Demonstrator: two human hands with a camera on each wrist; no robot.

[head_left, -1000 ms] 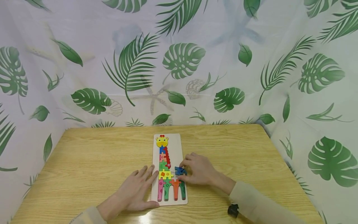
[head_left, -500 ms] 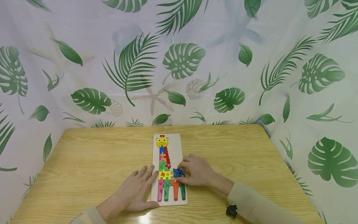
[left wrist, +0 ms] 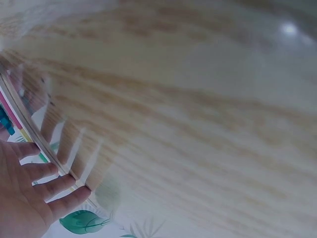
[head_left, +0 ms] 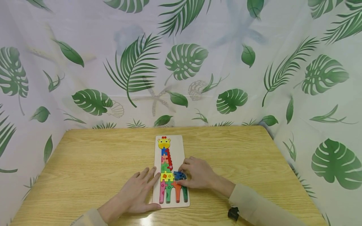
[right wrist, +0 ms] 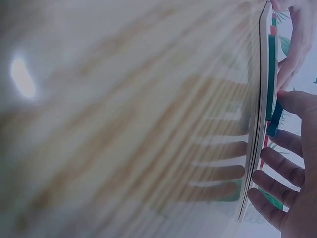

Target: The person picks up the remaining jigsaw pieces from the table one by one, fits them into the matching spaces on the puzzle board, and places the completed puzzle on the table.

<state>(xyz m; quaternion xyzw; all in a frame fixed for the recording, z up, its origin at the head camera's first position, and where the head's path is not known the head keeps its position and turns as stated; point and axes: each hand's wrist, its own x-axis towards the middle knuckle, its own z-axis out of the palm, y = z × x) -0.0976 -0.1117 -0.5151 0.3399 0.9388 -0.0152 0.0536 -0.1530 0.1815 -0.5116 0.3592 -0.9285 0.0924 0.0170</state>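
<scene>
A giraffe jigsaw puzzle of coloured pieces lies on a pale board. My right hand pinches a blue puzzle piece between thumb and finger, over the giraffe's body, beside the yellow piece and above the orange leg piece. In the right wrist view the blue piece sits tilted, raised above the dark green leg piece. My left hand rests with spread, straight fingers along the board's left edge; in the left wrist view its fingertips touch that edge.
The board lies on a wood-grain table. A leaf-printed cloth hangs behind and along both sides. A small black object shows beside the right sleeve.
My right hand has moved slightly left and down with the blue puzzle piece, which now sits closer to the yellow piece. The left hand has stayed in place.
</scene>
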